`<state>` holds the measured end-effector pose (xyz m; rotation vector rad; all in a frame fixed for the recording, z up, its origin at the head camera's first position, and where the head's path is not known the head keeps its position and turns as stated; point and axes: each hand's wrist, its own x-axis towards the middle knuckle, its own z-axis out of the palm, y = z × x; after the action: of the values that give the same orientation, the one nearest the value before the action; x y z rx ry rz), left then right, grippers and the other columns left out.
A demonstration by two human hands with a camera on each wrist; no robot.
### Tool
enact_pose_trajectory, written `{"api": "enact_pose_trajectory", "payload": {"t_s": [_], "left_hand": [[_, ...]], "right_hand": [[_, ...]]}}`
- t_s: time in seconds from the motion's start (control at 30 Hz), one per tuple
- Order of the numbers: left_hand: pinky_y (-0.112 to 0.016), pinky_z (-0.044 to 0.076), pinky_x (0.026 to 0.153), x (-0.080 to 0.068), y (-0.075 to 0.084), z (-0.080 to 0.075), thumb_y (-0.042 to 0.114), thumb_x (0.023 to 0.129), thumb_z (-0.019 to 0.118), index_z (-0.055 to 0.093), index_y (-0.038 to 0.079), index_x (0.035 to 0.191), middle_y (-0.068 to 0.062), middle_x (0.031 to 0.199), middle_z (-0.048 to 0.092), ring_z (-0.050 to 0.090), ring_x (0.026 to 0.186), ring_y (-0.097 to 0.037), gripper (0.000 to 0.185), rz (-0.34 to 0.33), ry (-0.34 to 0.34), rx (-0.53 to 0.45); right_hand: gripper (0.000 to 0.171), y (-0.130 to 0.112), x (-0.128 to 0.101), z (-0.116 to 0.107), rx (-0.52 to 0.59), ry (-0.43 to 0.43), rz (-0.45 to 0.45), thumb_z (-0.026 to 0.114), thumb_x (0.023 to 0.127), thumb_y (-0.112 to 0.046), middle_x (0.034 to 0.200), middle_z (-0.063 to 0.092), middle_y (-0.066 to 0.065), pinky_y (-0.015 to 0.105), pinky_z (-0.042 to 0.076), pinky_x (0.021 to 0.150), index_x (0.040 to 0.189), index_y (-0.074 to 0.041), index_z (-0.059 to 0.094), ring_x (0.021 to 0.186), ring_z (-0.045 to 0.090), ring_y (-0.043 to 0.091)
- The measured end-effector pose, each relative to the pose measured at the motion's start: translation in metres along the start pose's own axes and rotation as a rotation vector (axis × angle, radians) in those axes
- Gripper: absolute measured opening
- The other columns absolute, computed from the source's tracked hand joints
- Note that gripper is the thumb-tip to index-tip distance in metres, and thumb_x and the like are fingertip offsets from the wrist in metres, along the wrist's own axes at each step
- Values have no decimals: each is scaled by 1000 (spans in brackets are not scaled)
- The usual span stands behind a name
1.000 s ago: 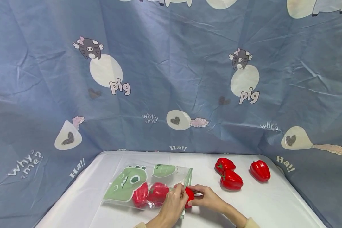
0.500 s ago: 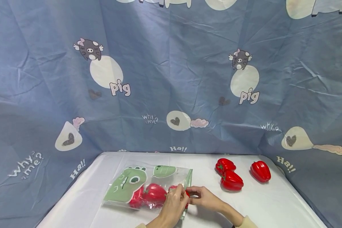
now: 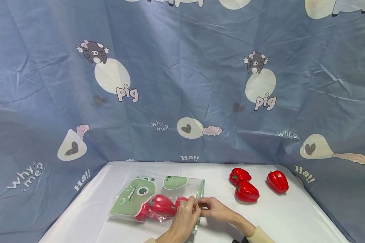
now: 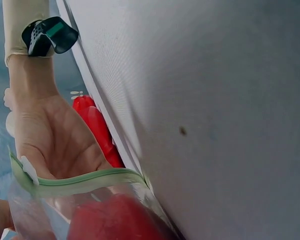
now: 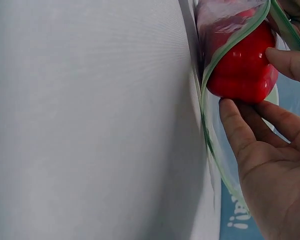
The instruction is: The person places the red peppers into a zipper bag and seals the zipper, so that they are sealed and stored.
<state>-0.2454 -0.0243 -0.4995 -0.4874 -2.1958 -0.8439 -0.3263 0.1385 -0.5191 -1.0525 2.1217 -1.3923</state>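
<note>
A clear zip bag [image 3: 134, 197] with a green dinosaur print lies on the white table [image 3: 292, 216], its green-rimmed mouth facing right. Several red peppers [image 3: 161, 206] show through it. My left hand [image 3: 192, 206] pinches the upper rim of the mouth. My right hand [image 3: 202, 205] is at the mouth. In the right wrist view its fingers [image 5: 235, 120] and thumb hold a red pepper [image 5: 240, 65] that sits just inside the rim [image 5: 206, 125]. In the left wrist view the bag rim [image 4: 85, 179] crosses in front of the right palm [image 4: 55, 145].
Three loose red peppers lie at the right of the table: one at the back [image 3: 239, 175], one in front of it [image 3: 246, 192], one further right [image 3: 277, 181]. A blue cartoon-print cloth [image 3: 182, 84] hangs behind and around the table.
The pepper in my right hand has gone leftward through the bag's mouth and now sits inside. The peppers in the bag shifted left. Both hands stay at the opening.
</note>
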Motion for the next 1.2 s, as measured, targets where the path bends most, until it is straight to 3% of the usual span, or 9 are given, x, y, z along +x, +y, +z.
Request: {"api": "enact_pose_trajectory", "payload": {"t_s": [0.2,0.4,0.6,0.8,1.0,1.2], "left_hand": [[-6,33,46,0,1,0,-3,75,65,49,12,75,9,59,53,44,56,5,22,-8,-23,-37],[-6,34,47,0,2,-2,-3,78,64,50,11,77,7,62,56,46,58,6,19,-26,-67,-75],[-5,33,45,0,1,1,-2,77,63,50,12,76,8,60,54,42,56,7,19,-18,-56,-73],[-4,32,44,1,1,1,-1,76,64,50,12,75,9,58,54,41,54,8,20,-1,-33,-51],[-6,33,45,0,1,-1,-3,74,65,50,11,75,7,57,55,44,54,5,21,-5,-27,-33],[-6,33,45,0,2,-2,-2,75,64,49,12,75,8,58,54,44,55,5,21,-12,-35,-21]], "right_hand": [[30,-1,5,3,-20,16,-15,65,87,-17,114,67,4,19,47,91,116,-7,65,106,61,2],[24,-2,9,6,-41,29,-41,67,84,-12,102,68,5,19,48,83,105,-1,65,94,61,4],[27,-3,8,8,-19,37,-26,67,84,-12,107,68,10,18,48,85,107,1,65,98,62,3],[31,-3,6,7,4,65,-4,68,85,-13,114,67,14,18,48,88,114,0,65,103,62,3],[36,-1,1,1,42,60,24,67,89,-20,121,66,9,19,48,90,122,-8,63,108,63,7],[35,-2,-9,-8,37,50,-8,66,90,-20,121,65,10,21,48,92,124,-11,62,110,62,11]]}}
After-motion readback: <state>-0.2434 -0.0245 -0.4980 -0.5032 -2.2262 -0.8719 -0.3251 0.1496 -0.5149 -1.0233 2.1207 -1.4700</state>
